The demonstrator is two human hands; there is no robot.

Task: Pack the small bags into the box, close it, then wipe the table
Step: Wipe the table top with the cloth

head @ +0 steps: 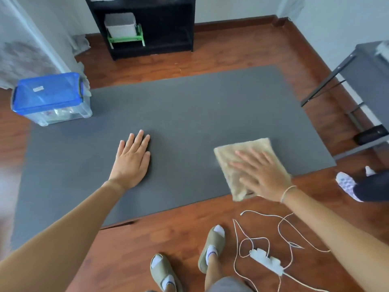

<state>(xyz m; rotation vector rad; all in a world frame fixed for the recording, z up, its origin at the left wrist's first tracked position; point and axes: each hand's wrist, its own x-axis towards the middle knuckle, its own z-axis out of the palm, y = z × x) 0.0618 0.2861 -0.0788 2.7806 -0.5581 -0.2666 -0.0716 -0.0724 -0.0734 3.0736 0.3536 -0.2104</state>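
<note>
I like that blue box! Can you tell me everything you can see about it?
The box is a see-through plastic tub with a blue lid shut on top, dark clips at the ends and a small white sticker on the lid. It sits upright on the far left corner of the grey table. Small bags show faintly inside. Neither hand touches it.

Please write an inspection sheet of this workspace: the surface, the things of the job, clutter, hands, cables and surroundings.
Surface: grey table top, bare except at its far left corner and near right edge.
Job's things: clear box with blue lid shut, on the far left corner; beige cloth flat near the right front edge, one corner overhanging.
Clutter: nothing seen on the table.
Hands: left hand flat on the table, holding nothing; right hand pressed flat on the cloth, no closed grip.
Cables: white cable with power strip loose on the floor by the feet.
Surroundings: black shelf behind, grey table at right.
</note>
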